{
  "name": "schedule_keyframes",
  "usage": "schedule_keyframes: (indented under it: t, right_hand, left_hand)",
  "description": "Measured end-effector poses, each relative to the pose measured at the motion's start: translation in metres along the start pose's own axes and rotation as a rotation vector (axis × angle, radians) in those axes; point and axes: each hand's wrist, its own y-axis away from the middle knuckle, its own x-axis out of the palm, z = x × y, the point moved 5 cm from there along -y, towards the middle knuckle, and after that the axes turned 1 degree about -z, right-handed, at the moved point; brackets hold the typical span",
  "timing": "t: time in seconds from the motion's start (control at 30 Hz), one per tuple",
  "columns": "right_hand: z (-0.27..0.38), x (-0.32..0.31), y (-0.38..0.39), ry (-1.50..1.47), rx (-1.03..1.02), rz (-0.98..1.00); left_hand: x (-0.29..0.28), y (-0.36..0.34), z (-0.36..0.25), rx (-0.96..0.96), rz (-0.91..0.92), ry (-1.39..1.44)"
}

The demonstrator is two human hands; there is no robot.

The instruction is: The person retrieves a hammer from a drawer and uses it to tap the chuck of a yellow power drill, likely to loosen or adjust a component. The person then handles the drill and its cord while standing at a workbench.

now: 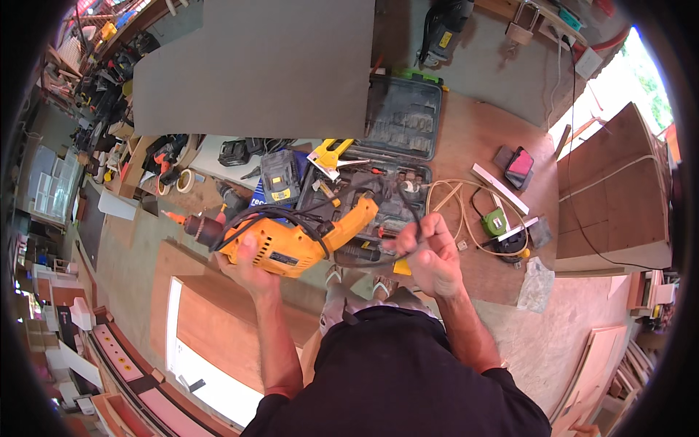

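Observation:
My left hand (249,266) grips an orange corded power drill (298,255) near its dark chuck, with black cord wrapped round its body. My right hand (429,255) has curled fingers on a loose loop of the black cord (411,215), right of the drill's handle. Below the drill lies an open toolbox (400,102) with assorted bits and tools. A yellow staple gun (328,153) and a battery charger (281,175) sit beside it.
A plywood workbench (488,124) bears coiled hose, white strips (499,186) and a small green tool (495,222). A large grey board (247,65) covers the back. A plywood box (611,204) stands right. Tools crowd the left side, above a plywood piece (218,306).

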Motion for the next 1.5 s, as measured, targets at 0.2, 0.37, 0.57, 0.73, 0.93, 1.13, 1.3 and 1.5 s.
schedule_keyframes:
  t: [0.2, 0.37, 0.57, 0.73, 0.93, 1.13, 1.3, 1.5]
  right_hand:
    - [0.014, -0.080, 0.017, 0.348, 0.142, -0.385]
    - [0.089, -0.150, -0.029, 0.942, -0.291, -0.534]
    - [0.225, -0.088, -0.092, 0.500, -0.650, -0.561]
    - [0.306, -0.085, -0.124, 0.492, -0.851, -0.617]
    - [0.309, -0.191, -0.127, 0.733, -0.727, -0.840]
    - [0.264, -0.276, -0.063, 0.749, -0.349, -0.984]
    - [0.133, -0.167, -0.053, 1.337, 0.216, -0.233]
    - [0.056, 0.024, -0.054, 1.311, -0.056, 0.354]
  left_hand:
    - [-0.041, -0.015, 0.028, -0.257, 0.261, 0.363]
    - [-0.034, -0.018, 0.028, -0.522, 0.776, 0.594]
    - [-0.017, -0.032, 0.003, -0.279, 0.629, -0.527]
    - [0.012, -0.025, -0.016, -0.025, 1.148, -1.490]
    - [0.005, -0.018, -0.031, -0.071, 1.412, -1.369]
    - [-0.019, -0.047, -0.040, -0.093, 0.547, -0.472]
    - [0.011, -0.056, -0.036, 0.073, 0.271, -0.157]
    - [0.097, -0.028, -0.055, 0.051, 0.398, -0.001]
